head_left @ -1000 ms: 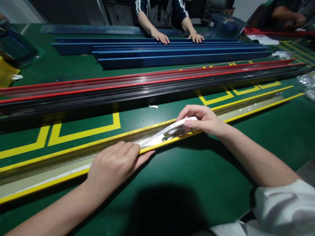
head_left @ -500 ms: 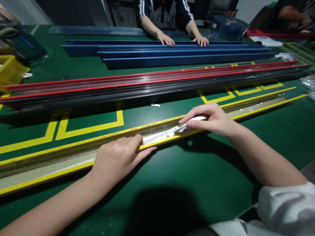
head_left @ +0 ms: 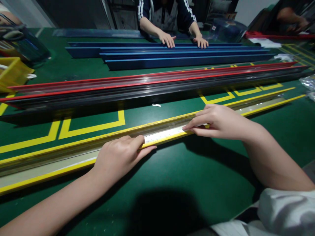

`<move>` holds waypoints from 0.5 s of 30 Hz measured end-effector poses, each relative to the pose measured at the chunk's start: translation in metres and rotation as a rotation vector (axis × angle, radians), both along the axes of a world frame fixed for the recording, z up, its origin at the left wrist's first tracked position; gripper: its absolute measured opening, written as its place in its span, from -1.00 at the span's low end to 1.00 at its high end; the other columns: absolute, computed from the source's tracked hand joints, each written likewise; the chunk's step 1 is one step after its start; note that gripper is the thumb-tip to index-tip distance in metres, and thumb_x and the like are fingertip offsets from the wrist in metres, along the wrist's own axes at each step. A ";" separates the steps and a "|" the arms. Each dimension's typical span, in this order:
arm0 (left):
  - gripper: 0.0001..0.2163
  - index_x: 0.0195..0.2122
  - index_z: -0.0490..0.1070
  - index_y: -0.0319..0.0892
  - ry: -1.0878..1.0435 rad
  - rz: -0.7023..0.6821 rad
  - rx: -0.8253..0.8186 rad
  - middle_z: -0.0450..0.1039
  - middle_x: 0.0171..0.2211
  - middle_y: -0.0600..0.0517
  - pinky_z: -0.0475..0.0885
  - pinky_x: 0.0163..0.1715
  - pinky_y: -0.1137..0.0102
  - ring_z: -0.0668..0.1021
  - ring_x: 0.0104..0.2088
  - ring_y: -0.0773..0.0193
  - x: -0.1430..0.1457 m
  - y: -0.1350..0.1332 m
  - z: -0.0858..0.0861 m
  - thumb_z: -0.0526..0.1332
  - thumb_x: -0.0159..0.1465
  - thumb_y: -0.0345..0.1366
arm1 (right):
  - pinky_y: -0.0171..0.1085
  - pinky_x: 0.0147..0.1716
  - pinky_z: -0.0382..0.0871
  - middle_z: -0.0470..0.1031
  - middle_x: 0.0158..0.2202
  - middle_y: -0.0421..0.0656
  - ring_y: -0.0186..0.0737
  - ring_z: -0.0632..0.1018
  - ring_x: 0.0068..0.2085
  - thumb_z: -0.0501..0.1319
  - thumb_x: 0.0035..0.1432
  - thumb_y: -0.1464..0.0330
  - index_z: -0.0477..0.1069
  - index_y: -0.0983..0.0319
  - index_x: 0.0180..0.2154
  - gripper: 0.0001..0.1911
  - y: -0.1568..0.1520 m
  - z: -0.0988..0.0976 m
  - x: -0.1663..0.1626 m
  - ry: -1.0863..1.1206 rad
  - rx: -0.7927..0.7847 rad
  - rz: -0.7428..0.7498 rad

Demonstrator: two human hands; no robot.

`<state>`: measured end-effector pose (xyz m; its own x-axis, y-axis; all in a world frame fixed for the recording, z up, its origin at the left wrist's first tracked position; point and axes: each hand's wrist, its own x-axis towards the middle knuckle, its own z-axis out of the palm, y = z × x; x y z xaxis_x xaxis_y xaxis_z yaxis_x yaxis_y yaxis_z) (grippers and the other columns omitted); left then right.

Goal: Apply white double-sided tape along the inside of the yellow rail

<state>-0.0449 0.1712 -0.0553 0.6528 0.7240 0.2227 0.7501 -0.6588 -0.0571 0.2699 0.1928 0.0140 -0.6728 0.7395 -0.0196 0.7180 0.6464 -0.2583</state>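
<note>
A long yellow-edged rail (head_left: 61, 160) lies across the green table in front of me, with a white tape strip (head_left: 164, 133) running along its pale inner face. My left hand (head_left: 118, 157) lies flat on the rail, thumb and fingers pressing the strip's left part. My right hand (head_left: 216, 122) rests further right on the same rail, fingertips pinched on the white strip and holding it down against the channel. The tape roll itself is hidden under my right hand.
Behind the rail lies a long red and black profile bundle (head_left: 147, 87). Further back are several blue profiles (head_left: 182, 57), with another person's two hands (head_left: 184, 41) resting on them. A yellow bin (head_left: 11, 72) stands at the far left. Yellow floor-style markings (head_left: 91, 126) cross the table.
My right hand has slid to the right along the rail and lowered, laying the lifted white strip flat into the channel. My left hand stayed pressing in place.
</note>
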 end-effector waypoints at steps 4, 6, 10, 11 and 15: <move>-0.63 -0.44 0.35 -0.14 -0.016 -0.036 -0.003 0.36 -0.60 0.06 0.14 -0.54 0.40 0.45 -0.56 0.27 -0.001 0.000 0.000 0.07 0.34 0.03 | -0.37 -0.32 0.30 0.65 -0.23 -0.22 -0.29 0.60 -0.29 0.23 0.18 0.33 0.60 0.09 -0.13 -0.76 0.010 -0.005 0.005 0.130 -0.126 0.008; -0.65 -0.43 0.35 -0.14 -0.025 -0.041 -0.023 0.37 -0.58 0.06 0.14 -0.52 0.39 0.45 -0.54 0.27 -0.001 -0.001 0.000 0.08 0.34 0.02 | -0.40 -0.36 0.31 0.65 -0.24 -0.21 -0.30 0.60 -0.29 0.25 0.16 0.32 0.60 0.11 -0.13 -0.76 0.014 -0.006 0.008 0.213 -0.206 0.008; -0.67 -0.39 0.34 -0.14 -0.035 -0.049 -0.081 0.38 -0.55 0.07 0.15 -0.51 0.39 0.46 -0.53 0.27 -0.002 0.001 0.000 0.08 0.35 0.00 | -0.42 -0.43 0.35 0.65 -0.25 -0.17 -0.28 0.61 -0.29 0.30 0.11 0.30 0.61 0.16 -0.13 -0.74 0.019 -0.009 0.014 0.336 -0.332 -0.063; -0.68 -0.37 0.34 -0.14 -0.034 -0.052 -0.096 0.38 -0.54 0.07 0.15 -0.51 0.39 0.46 -0.53 0.27 -0.002 0.001 0.000 0.07 0.35 0.00 | -0.42 -0.42 0.36 0.65 -0.25 -0.16 -0.27 0.61 -0.29 0.31 0.10 0.30 0.62 0.17 -0.14 -0.74 0.021 -0.011 0.016 0.361 -0.356 -0.091; -0.68 -0.32 0.31 -0.16 -0.003 -0.075 -0.147 0.39 -0.50 0.05 0.13 -0.52 0.39 0.44 -0.53 0.26 -0.001 0.005 0.001 0.03 0.37 0.00 | -0.38 -0.35 0.42 0.64 -0.26 -0.12 -0.23 0.61 -0.28 0.38 0.02 0.29 0.63 0.23 -0.20 -0.73 0.027 -0.017 0.022 0.476 -0.447 -0.187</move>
